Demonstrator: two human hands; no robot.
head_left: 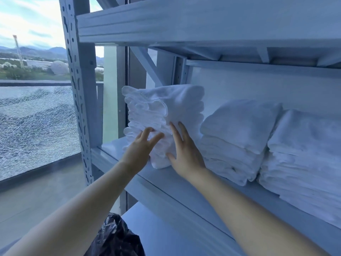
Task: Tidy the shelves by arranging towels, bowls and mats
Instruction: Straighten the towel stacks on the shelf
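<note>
At the left end of the shelf point(156, 180), the upright stack point(166, 108) is being pressed frontally by the spread left hand point(141, 146) and flat right hand point(185, 154), the right nearer mid-shelf.

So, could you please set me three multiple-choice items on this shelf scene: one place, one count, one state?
1. Where is the towel stack that the left hand and right hand touch? A. left end of the shelf B. between two stacks C. on the floor
2. How many towel stacks are on it? A. one B. three C. five
3. How are the hands? A. clenched fists B. fingers fairly straight on the towels C. clear of the shelf
1 A, the upright post is beside it; 2 B, a middle stack and right stack follow; 3 B, fingers rest on its front.
</note>
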